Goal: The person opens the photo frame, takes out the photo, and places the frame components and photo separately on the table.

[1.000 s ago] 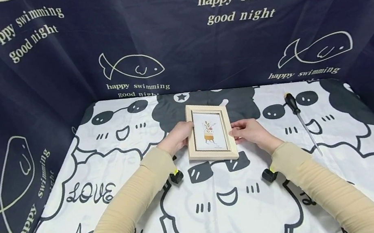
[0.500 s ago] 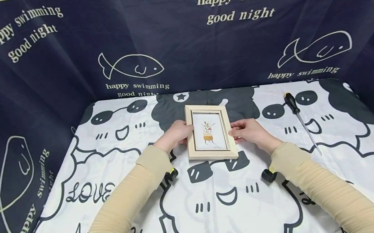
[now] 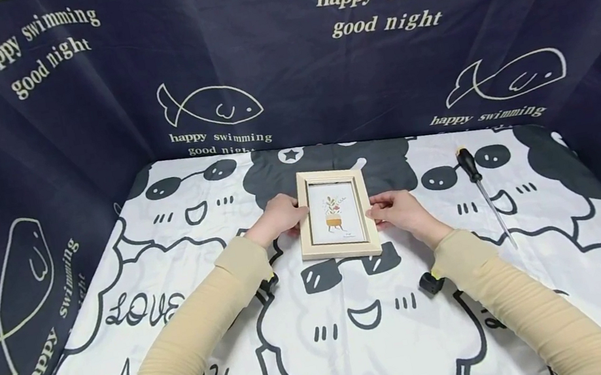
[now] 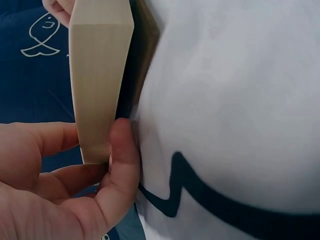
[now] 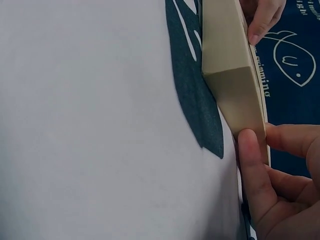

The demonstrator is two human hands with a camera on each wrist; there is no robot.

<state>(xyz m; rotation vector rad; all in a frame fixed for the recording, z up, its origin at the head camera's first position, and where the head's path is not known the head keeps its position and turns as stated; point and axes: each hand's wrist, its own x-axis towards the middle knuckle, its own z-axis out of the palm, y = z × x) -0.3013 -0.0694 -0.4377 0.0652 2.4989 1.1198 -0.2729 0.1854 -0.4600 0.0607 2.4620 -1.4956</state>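
A pale wooden picture frame stands near the middle of the cloth, its front towards me. Inside it shows a white print of a plant in an orange pot. My left hand pinches the frame's left side, and my right hand pinches its right side lower down. Close up in the left wrist view, thumb and fingers of the left hand bracket the frame's edge. The right wrist view has the right hand gripping a corner of the frame. The frame's back is hidden.
A screwdriver with a black handle lies to the right, shaft pointing towards me. The table bears a white and dark grey cartoon cloth. A navy curtain with fish prints hangs behind and at both sides.
My left hand and forearm have shifted a little left along the frame's side. The frame has tilted very slightly and its top edge sits a touch lower. The right hand has hardly moved.
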